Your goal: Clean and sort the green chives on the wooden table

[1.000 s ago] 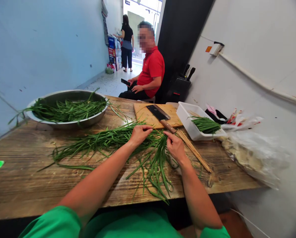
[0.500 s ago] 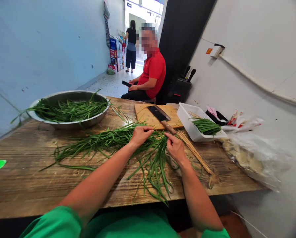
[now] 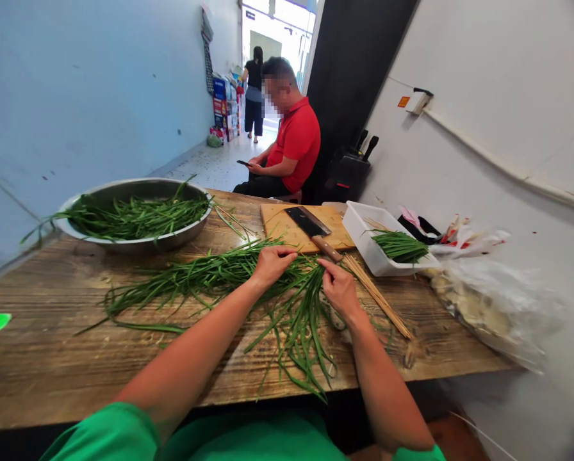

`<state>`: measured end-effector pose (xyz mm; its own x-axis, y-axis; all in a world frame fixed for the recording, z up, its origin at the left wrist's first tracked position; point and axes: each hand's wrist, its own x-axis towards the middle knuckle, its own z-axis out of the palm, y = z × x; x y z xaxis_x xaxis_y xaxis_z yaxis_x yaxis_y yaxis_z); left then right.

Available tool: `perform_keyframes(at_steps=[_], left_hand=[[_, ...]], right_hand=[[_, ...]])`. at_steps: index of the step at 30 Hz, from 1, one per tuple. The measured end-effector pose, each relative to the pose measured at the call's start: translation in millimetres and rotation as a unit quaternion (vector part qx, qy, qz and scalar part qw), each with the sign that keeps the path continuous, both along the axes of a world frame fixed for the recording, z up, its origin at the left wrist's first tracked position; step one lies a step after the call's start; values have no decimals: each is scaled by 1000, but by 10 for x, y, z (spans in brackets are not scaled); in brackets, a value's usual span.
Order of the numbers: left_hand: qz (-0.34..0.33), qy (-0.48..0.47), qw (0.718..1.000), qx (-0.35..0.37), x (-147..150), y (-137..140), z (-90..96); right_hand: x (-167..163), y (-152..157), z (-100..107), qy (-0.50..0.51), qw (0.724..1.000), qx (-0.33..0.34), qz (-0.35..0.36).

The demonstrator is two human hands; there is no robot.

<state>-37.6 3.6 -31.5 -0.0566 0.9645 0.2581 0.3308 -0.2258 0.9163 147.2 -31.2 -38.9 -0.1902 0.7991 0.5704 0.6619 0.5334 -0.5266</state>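
My left hand [image 3: 271,264] is closed in a pinch beside the chive pile. A thin tan stick, which looks like a bamboo skewer [image 3: 307,257], runs from its fingertips toward my right hand [image 3: 339,287]. That hand pinches the upper ends of a bunch of garlic chives [image 3: 311,333], whose leaves fan out toward the table's near edge. A larger heap of chives [image 3: 210,272] lies under and left of my left hand. Just beyond my right hand are a cleaver [image 3: 311,224] on a cutting board [image 3: 277,221] and a bundle of bamboo skewers [image 3: 378,298].
A steel bowl [image 3: 191,229] of chives stands at the left of the wooden table [image 3: 51,358]. At the right are a white plastic bin [image 3: 371,246] with bundled chives and a clear plastic bag [image 3: 498,307]. A person in red [image 3: 299,137] sits beyond the table.
The seated person's head has tipped down toward the phone. My hands and the chives stay nearly in place; the view shifts slightly.
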Motion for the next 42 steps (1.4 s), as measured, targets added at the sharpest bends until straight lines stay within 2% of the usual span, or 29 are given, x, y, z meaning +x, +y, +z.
perform_keyframes(at_steps=[9,16,19,23,25,28,29,33,36,42], left_hand=[[-1,18,999,40,-5,27,-60],[6,58,993,104,41,13,-120],[-48,110,984,134,112,-44,-128],[-186,192,949,165,140,-85,-83],[-167,217,947,167,61,-49,-37],[-50,257,953,154,-118,27,32],[-35,279,947,152,-162,40,46],[-94,392,904,142,-168,4,26],[-108,443,882,119,-102,-32,-14],[-150,407,891,132,-141,-2,1]], right_hand=[[-17,7,-6,-4,1000,-8,-11],[-43,7,-62,-9,998,-29,-46],[-72,-9,-64,-12,998,-40,-50],[-72,-15,-42,-31,998,-47,-22],[-39,-5,-24,-33,998,-50,-29],[40,17,14,-17,997,-44,-68],[70,23,28,-12,996,-43,-78],[187,47,72,6,996,-39,-83],[263,64,94,20,996,-30,-85],[385,67,158,33,991,-36,-127]])
